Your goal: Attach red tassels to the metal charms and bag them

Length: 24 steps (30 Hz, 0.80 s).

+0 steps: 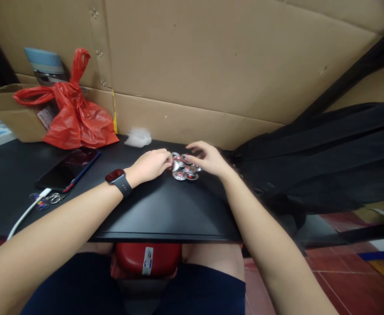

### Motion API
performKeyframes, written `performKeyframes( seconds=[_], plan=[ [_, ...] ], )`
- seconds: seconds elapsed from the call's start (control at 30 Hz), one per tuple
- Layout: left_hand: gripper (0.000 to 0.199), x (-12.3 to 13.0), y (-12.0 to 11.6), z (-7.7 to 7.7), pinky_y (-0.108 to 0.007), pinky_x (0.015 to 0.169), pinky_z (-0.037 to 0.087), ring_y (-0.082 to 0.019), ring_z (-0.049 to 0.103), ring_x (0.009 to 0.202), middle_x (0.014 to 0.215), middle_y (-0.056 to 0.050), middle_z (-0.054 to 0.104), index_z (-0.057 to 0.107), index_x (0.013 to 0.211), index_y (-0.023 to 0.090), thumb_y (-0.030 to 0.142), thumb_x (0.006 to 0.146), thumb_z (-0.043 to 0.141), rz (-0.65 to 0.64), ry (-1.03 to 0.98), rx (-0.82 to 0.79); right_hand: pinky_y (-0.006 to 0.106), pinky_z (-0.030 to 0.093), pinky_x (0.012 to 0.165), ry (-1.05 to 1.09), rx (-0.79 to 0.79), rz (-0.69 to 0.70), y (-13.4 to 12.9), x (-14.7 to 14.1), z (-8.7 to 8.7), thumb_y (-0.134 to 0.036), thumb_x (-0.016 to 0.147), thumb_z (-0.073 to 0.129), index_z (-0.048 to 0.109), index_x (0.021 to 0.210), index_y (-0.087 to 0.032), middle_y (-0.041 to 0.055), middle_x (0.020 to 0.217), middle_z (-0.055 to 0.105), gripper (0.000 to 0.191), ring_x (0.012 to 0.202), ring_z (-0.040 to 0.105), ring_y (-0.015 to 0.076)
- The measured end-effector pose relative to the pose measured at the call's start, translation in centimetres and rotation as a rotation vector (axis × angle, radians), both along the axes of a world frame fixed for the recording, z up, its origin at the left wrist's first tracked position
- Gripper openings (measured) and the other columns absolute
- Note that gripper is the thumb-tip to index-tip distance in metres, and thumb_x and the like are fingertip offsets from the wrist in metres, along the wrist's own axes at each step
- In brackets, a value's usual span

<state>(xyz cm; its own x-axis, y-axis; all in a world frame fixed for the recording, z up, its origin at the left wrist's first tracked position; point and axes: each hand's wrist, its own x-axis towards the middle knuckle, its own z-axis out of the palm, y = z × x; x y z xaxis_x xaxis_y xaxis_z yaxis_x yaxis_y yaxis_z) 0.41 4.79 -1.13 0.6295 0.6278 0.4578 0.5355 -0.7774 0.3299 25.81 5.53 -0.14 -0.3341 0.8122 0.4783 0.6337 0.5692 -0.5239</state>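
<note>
Several small shiny metal discs with red centres (179, 175) lie bunched together on the black table (165, 210). At the left edge of the bunch is my left hand (151, 165), its fingers closed in a pinch; whatever is between the fingertips is hidden. My right hand (208, 159) hovers at the right side of the discs, thumb and fingers apart, with the thumb over or touching the nearest ones. A dark smartwatch (115, 176) is strapped on my left wrist.
A phone (69, 168) with a white cable (26, 214) and keyrings (56, 199) lies left. Behind stand a red plastic bag (77, 118), a cardboard box (18, 116) and a blue-lidded bottle (44, 61). Crumpled clear plastic (138, 137) rests by the cardboard wall (195, 65). Black fabric (326, 162) hangs right.
</note>
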Motion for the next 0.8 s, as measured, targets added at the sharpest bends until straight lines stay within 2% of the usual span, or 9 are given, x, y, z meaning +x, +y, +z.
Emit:
performKeyframes(
  seconds=[0.13, 0.27, 0.37, 0.47, 0.57, 0.67, 0.8],
  plan=[
    [0.011, 0.1, 0.2, 0.6, -0.029, 0.075, 0.050, -0.017, 0.067, 0.077, 0.088, -0.003, 0.073, 0.067, 0.093, 0.019, 0.021, 0.091, 0.057, -0.008, -0.296, -0.181, 0.040, 0.057, 0.090, 0.086, -0.002, 0.176, -1.3, -3.2, 0.1, -0.047, 0.075, 0.081, 0.064, 0.120, -0.021, 0.0093, 0.121, 0.070, 0.054, 0.104, 0.069, 0.0256],
    [0.012, 0.4, -0.3, 1.3, -0.029, 0.077, 0.053, -0.017, 0.069, 0.078, 0.089, -0.005, 0.076, 0.070, 0.093, 0.017, 0.023, 0.089, 0.061, -0.078, -0.442, -0.281, 0.038, 0.059, 0.089, 0.167, -0.033, 0.210, -2.5, -5.3, 0.3, -0.044, 0.075, 0.081, 0.063, 0.116, -0.021, 0.0062, 0.109, 0.073, 0.050, 0.095, 0.072, 0.0232],
    [0.011, 0.2, -0.6, 2.0, -0.028, 0.077, 0.052, -0.016, 0.069, 0.077, 0.088, -0.004, 0.076, 0.072, 0.090, 0.016, 0.021, 0.088, 0.062, -0.059, -0.445, -0.239, 0.036, 0.060, 0.085, 0.184, -0.011, 0.187, -3.0, -5.7, 0.6, -0.038, 0.075, 0.079, 0.063, 0.114, -0.021, 0.0055, 0.106, 0.073, 0.045, 0.089, 0.072, 0.0219],
    [0.010, -0.7, -0.1, 2.3, -0.028, 0.076, 0.050, -0.015, 0.068, 0.076, 0.085, -0.004, 0.076, 0.073, 0.088, 0.017, 0.021, 0.088, 0.064, 0.046, -0.367, -0.124, 0.035, 0.059, 0.082, 0.181, 0.006, 0.158, -2.6, -5.0, 0.7, -0.032, 0.074, 0.076, 0.061, 0.111, -0.022, 0.0061, 0.109, 0.072, 0.041, 0.089, 0.072, 0.0214],
    [0.010, -2.5, 1.4, 1.9, -0.028, 0.073, 0.048, -0.016, 0.067, 0.073, 0.080, -0.003, 0.076, 0.073, 0.086, 0.017, 0.022, 0.088, 0.065, 0.132, -0.247, -0.055, 0.035, 0.059, 0.082, 0.211, 0.030, 0.043, -1.4, -2.8, 0.7, -0.028, 0.071, 0.074, 0.057, 0.110, -0.024, 0.0058, 0.111, 0.070, 0.043, 0.091, 0.072, 0.0216],
    [0.008, -4.7, 3.3, 1.1, -0.028, 0.073, 0.046, -0.016, 0.066, 0.073, 0.081, -0.003, 0.075, 0.074, 0.083, 0.018, 0.020, 0.085, 0.067, 0.154, -0.102, -0.012, 0.035, 0.058, 0.080, 0.231, 0.056, -0.143, 0.1, 0.7, 0.5, -0.026, 0.068, 0.073, 0.054, 0.115, -0.023, 0.0076, 0.115, 0.070, 0.051, 0.090, 0.072, 0.0218],
    [0.009, -6.5, 4.9, 0.1, -0.029, 0.076, 0.047, -0.018, 0.067, 0.078, 0.086, -0.004, 0.076, 0.076, 0.082, 0.019, 0.020, 0.084, 0.067, 0.133, 0.009, -0.011, 0.038, 0.057, 0.079, -0.011, -0.047, -0.416, 1.3, 4.8, 0.3, -0.026, 0.063, 0.079, 0.066, 0.106, -0.018, 0.0093, 0.103, 0.074, 0.046, 0.081, 0.070, 0.0232]
  ],
)
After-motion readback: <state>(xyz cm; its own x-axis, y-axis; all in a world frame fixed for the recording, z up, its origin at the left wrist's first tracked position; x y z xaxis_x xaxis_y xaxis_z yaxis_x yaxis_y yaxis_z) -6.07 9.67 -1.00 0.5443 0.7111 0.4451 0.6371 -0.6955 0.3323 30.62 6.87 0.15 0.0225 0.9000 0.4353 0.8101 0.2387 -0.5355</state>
